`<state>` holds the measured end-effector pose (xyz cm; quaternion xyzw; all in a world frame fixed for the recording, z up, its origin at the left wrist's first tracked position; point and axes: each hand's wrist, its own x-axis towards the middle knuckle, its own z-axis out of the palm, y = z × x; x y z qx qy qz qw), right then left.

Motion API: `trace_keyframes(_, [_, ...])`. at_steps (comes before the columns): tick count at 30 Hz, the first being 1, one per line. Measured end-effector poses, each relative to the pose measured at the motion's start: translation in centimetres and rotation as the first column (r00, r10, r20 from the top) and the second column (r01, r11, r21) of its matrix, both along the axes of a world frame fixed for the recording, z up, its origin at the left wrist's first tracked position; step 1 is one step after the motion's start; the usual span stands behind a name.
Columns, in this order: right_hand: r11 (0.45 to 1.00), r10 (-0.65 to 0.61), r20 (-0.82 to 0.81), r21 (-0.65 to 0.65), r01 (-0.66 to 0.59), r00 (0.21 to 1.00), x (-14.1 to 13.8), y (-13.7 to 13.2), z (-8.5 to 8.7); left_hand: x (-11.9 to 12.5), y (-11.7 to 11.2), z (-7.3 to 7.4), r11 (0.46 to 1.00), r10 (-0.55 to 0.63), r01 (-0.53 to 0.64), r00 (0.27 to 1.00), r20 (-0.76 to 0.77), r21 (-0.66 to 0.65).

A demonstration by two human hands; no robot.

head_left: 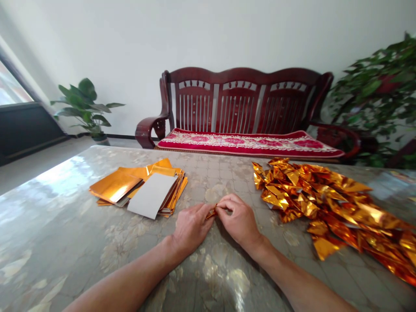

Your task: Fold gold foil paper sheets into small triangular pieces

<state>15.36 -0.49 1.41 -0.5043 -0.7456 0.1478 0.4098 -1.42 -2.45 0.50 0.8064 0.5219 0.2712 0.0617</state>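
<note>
Near the middle of the table, my left hand [194, 223] and my right hand [238, 219] meet with their fingertips pinched on a small piece of gold foil paper [212, 212]. Most of that piece is hidden by my fingers, so its shape is hard to make out. To the left lies a stack of gold foil paper sheets [115, 184], some with the shiny side up. One sheet on top shows its pale grey back [152, 196]. A heap of folded gold foil pieces [305, 190] spreads along the right side.
A patterned, glossy cover lies over the table [130, 260]. Beyond its far edge stands a dark red wooden bench [240, 104] with a red floral cushion [247, 143]. Potted plants [86, 104] flank the bench. Clear plastic [390, 186] lies at the far right.
</note>
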Motion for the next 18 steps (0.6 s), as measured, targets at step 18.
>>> trace_keyframes(18, [0.987, -0.036, 0.093, 0.161, 0.021, 0.995, -0.31, -0.09, 0.01, 0.05, 0.18, -0.33, 1.0, -0.008, 0.008, 1.0, 0.004, 0.01])
